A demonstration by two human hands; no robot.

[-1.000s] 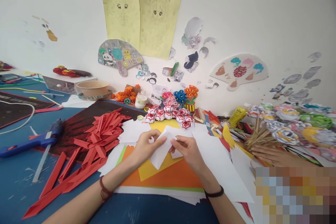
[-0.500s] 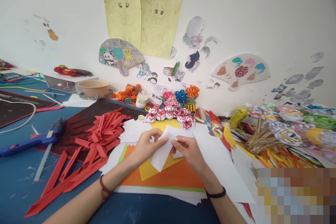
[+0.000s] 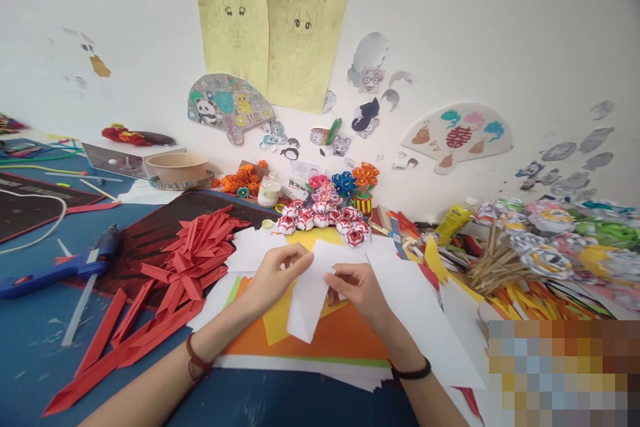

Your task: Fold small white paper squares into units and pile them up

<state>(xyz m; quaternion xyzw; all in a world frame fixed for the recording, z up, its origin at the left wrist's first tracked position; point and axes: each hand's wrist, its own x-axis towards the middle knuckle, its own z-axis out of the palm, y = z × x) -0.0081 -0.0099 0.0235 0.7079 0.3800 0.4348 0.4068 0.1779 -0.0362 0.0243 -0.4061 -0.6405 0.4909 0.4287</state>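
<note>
A folded piece of white paper (image 3: 309, 297) is held above the table between the two hands, its lower tip pointing toward 6 o'clock over an orange sheet (image 3: 345, 341) and a yellow sheet (image 3: 275, 330). The left hand (image 3: 274, 277) is closed on the paper's upper left edge, thumb and fingers pinched; the right hand (image 3: 357, 287) is pinched on its upper right edge, at 3 o'clock from the left hand, the two set close with the paper between them. A dark band is worn on each wrist. More white sheets (image 3: 425, 320) are spread under and at 4 o'clock from the right hand. A heap of red paper strips (image 3: 193, 257) lies at 9 o'clock from the left hand, and a blue glue gun (image 3: 60, 268) farther out the same way on the blue table (image 3: 30, 347). Small red and white paper flowers (image 3: 323, 217) are clustered at 12 o'clock from the hands, near the wall.
</note>
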